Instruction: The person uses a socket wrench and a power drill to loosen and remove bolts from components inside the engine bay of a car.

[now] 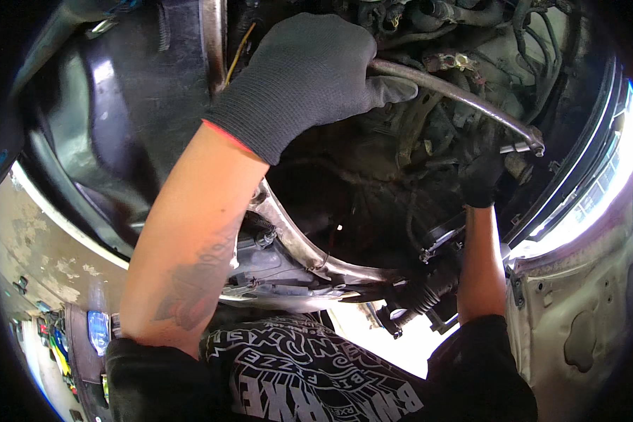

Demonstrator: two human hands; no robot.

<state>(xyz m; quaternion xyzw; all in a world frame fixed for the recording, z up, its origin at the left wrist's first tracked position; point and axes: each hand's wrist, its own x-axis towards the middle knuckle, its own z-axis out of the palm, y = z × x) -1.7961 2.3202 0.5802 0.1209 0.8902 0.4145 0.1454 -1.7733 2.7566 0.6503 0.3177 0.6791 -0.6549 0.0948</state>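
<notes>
My left hand [309, 77], in a dark grey knit glove, is closed on a long steel bar [457, 96] near the top middle. The bar slopes down to the right to a jointed end with a bright metal piece [515, 149] on it. Just left of that end, my right hand [480, 172], also gloved, is low among the dark engine parts, its fingers curled and partly lost in shadow; what it grips I cannot make out. Dark hoses, wiring and a corroded connector [450, 62] lie behind the bar.
A black molded panel [98, 126] fills the upper left. A pale metal rail [295, 239] curves below the engine parts, beside a ribbed black hose [425, 299]. A body panel [580, 316] stands at the right. Tools [63, 352] sit at the lower left.
</notes>
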